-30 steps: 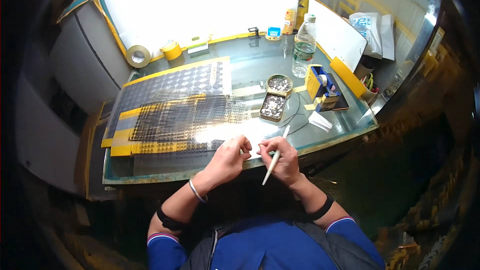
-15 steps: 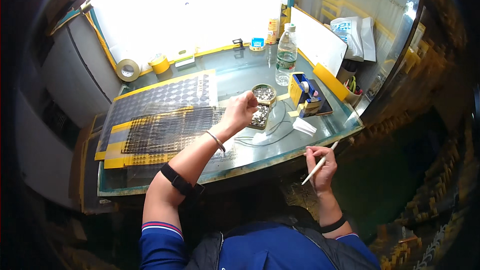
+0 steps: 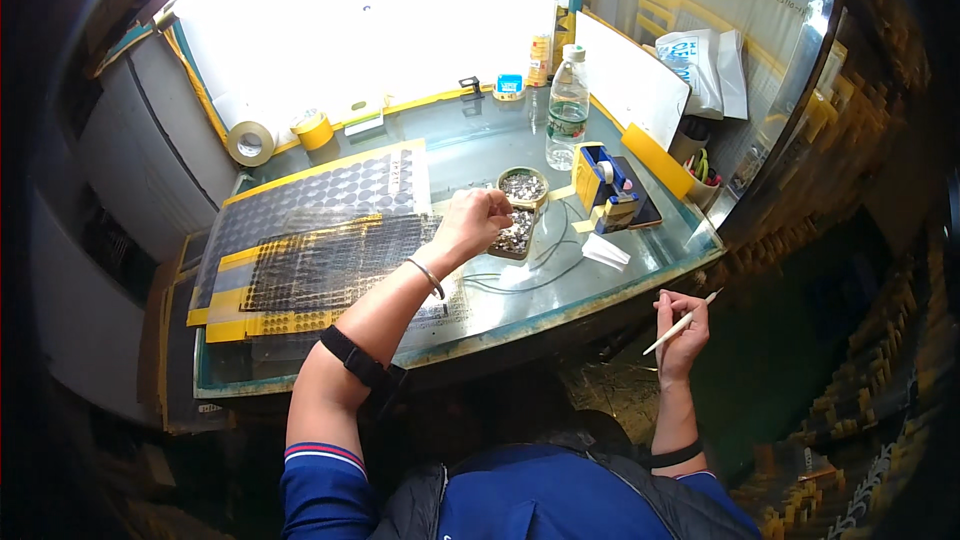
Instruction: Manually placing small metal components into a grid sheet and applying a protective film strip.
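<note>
My left hand (image 3: 466,227) is over the edge of a dish of small black and white bits (image 3: 515,240). Its fingertips are pinched together, and whatever is between them is too small to make out. Just behind stands a round dish (image 3: 524,187) with similar bits. Off the table's front right edge, my right hand (image 3: 686,340) grips a slim white pen-like tool (image 3: 656,345), slanting through the fingers. Left of my left hand lies a clear film with dark rows (image 3: 335,265), overlapping a yellow-edged sheet printed with grey dots (image 3: 315,185).
On the glass-topped table (image 3: 560,292) are a clear bottle (image 3: 568,110), a blue and yellow tape dispenser (image 3: 604,188), folded white paper (image 3: 606,252) and a thin cable (image 3: 525,289). Tape rolls (image 3: 251,143) stand at the far left, before a bright white panel (image 3: 380,20).
My right hand has moved to the right with the white pen-like tool, farther from the table edge. My left hand stays by the dish, its fingers slightly lower and still pinched.
</note>
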`<control>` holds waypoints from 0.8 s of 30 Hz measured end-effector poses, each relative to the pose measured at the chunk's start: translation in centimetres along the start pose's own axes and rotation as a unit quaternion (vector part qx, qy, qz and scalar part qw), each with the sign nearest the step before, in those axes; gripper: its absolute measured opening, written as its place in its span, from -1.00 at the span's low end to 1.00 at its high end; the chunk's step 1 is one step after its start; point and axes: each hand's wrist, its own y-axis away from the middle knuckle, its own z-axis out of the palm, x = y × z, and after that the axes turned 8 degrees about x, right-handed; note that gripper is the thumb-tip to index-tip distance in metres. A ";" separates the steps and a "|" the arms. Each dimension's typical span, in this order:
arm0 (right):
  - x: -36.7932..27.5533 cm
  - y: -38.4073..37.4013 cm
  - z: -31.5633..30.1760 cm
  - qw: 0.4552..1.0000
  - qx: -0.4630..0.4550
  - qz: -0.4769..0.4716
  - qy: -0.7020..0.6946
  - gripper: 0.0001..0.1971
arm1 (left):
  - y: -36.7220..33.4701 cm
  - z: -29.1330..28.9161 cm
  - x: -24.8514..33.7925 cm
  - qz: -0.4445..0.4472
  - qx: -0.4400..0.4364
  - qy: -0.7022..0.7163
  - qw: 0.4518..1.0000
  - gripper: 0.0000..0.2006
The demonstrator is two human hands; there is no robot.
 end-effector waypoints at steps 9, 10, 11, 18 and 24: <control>2.9 -2.5 -3.3 0.984 0.118 -0.066 0.114 -0.87 | -0.2 1.3 -2.2 0.082 0.020 0.017 0.996 -0.81; 4.1 -3.2 -4.0 0.967 0.148 -0.102 0.180 -0.88 | 0.3 0.6 -2.6 0.071 0.022 0.057 0.996 -0.79; 4.6 -3.9 -4.2 0.956 0.173 -0.118 0.207 -0.87 | 1.4 -0.8 -2.5 0.075 0.033 0.023 0.996 -0.76; 5.9 -6.0 -4.5 0.926 0.195 -0.116 0.303 -0.84 | 10.1 -5.6 3.0 0.313 -0.028 -0.190 0.930 -0.68; 5.6 -5.5 -4.4 0.928 0.080 -0.075 0.355 -0.92 | 14.3 -5.2 4.0 0.356 -0.077 -0.247 0.898 -0.65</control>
